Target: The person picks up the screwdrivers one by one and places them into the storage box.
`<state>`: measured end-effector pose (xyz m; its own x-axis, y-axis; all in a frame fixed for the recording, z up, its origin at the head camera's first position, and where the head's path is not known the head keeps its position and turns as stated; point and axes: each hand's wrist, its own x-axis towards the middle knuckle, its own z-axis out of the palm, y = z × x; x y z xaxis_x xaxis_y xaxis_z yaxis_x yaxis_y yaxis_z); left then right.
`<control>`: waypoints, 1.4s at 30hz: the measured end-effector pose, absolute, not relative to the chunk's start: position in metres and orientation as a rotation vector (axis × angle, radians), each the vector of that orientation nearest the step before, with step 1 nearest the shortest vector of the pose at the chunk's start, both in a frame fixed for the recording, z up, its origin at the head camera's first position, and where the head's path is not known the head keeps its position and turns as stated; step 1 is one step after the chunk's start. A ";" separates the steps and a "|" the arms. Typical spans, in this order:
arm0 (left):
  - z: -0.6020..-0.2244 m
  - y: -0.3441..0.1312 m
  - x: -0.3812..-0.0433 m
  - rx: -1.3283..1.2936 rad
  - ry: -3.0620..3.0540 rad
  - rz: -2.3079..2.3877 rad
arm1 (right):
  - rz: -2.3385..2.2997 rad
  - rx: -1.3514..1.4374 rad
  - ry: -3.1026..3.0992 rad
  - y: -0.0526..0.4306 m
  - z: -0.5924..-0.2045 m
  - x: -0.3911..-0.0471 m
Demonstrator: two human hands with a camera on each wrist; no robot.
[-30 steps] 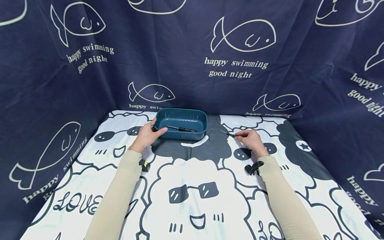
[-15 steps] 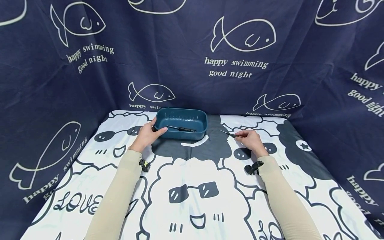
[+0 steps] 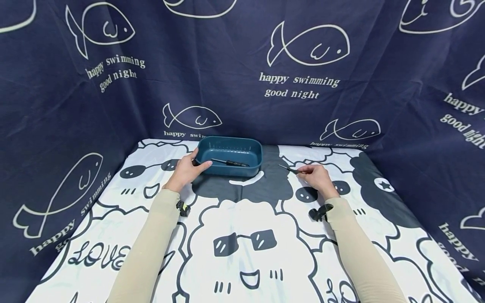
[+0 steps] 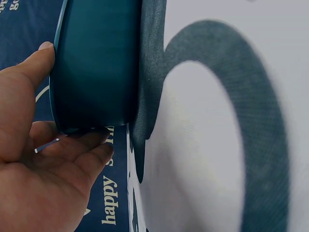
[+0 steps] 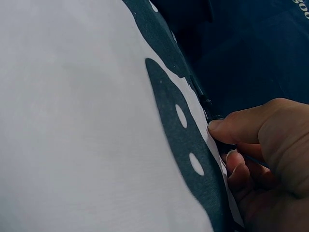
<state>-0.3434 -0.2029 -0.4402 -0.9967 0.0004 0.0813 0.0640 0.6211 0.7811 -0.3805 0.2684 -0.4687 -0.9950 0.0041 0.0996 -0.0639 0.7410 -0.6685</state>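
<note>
A white cloth (image 3: 242,219) with black cartoon sheep covers the counter. One sheep wears dark glasses (image 3: 244,242). The word LOVE (image 3: 96,256) is near the left edge. Behind hangs a dark blue curtain (image 3: 212,63) with white fish (image 3: 307,44).

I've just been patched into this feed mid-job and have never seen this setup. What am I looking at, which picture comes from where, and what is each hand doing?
There is no machine: a person works with two bare hands. The wide picture comes from a camera on the head; the two close-ups come from cameras on each wrist. On the cartoon-printed white and black tablecloth stands a dark teal rectangular plastic tray, with a thin black screwdriver lying inside. The left hand holds the tray's near left corner, thumb on the rim. The right hand pinches a second thin black tool lying on the cloth, right of the tray.
</note>
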 end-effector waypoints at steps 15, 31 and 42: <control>-0.440 -0.202 -0.343 -0.062 -2.759 -1.337 | 1.106 0.027 -2.854 0.269 -0.467 -0.380; -0.442 -0.203 -0.345 -0.062 -2.761 -1.324 | 1.110 -0.004 -2.860 0.268 -0.467 -0.379; -0.441 -0.204 -0.345 -0.070 -2.755 -1.327 | 1.215 -0.022 -2.860 0.269 -0.467 -0.380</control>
